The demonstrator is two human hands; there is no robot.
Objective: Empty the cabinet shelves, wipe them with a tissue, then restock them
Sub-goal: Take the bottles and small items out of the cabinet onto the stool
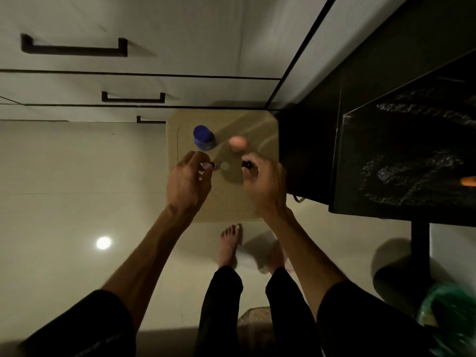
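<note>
— Blue-capped bottle [204, 137]: where?
— On the beige stool [260, 199], just beyond my left hand [189, 180]. Left and right hand [265, 179] each pinch a small dark-capped thing, too blurred to name.
— Anything else?
— A pink blur [238, 143] farther right.

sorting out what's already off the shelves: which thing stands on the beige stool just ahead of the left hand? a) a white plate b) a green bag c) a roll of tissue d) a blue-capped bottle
d: a blue-capped bottle stands upright on the beige stool, just beyond the left hand, with a pinkish round thing to its right.
</note>
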